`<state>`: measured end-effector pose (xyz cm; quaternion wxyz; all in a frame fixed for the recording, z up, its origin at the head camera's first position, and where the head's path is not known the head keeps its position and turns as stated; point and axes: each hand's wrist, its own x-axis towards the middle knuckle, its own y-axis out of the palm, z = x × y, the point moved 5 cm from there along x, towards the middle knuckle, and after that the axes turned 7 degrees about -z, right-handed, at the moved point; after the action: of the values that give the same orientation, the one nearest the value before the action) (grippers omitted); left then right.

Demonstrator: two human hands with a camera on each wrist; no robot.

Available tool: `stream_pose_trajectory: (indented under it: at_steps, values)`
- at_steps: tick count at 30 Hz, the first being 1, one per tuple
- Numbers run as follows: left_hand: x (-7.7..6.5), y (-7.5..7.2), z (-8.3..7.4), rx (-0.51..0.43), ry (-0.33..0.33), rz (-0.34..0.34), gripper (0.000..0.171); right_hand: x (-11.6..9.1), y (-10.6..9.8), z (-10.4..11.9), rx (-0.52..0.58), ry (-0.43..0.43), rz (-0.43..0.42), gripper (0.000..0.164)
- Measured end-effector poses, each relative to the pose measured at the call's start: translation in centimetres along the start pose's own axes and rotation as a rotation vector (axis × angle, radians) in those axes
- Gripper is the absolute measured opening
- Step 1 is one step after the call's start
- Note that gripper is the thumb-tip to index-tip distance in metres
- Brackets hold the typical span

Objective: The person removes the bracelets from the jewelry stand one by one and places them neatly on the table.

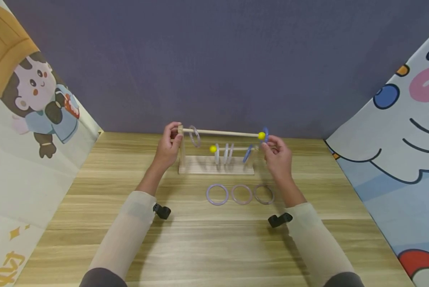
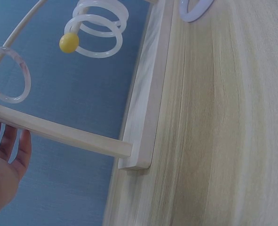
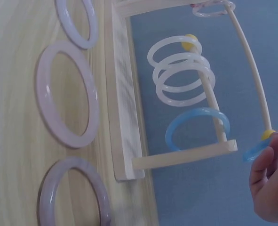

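A wooden bangle rack (image 1: 200,170) has two rods, each ending in a yellow ball. My left hand (image 1: 168,147) grips the top of its left post, fingers around the wood. With thumb and fingers, my right hand (image 1: 279,157) pinches a blue bangle (image 3: 255,150) right at the yellow ball (image 1: 261,136) of the upper rod (image 1: 221,132). A clear, purplish-patterned bangle (image 1: 198,139) hangs near that rod's left end. On the lower rod hang three whitish bangles (image 3: 178,103) and another blue bangle (image 3: 176,123), the latter beside the right post (image 3: 186,156).
In front of the rack, a lavender bangle (image 1: 207,194), a pink bangle (image 3: 43,94) and a greyish-purple bangle (image 3: 47,197) lie flat in a row on the wood-grain table (image 1: 214,247). A dark blue-grey wall (image 1: 214,67) rises behind; cartoon-printed panels flank both sides.
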<state>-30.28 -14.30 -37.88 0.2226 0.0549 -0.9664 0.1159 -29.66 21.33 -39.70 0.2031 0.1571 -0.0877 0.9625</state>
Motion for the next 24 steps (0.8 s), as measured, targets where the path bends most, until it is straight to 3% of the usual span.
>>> stream_pose_trajectory:
  at_steps: [10, 15, 24]
  values:
    - [0.0, 0.0, 0.1, 0.008, -0.024, 0.004, 0.039, 0.0, -1.3, -0.5, -0.038, 0.013, -0.01, 0.027]
    - [0.0, -0.1, 0.0, 0.005, -0.009, 0.001, 0.039, -0.1, -1.8, -0.8, -0.127, 0.015, -0.004, 0.029]
    - [-0.1, -0.1, -0.3, -0.006, 0.012, 0.001, 0.039, -0.5, -3.0, -0.9, -0.271, -0.116, 0.028, 0.027]
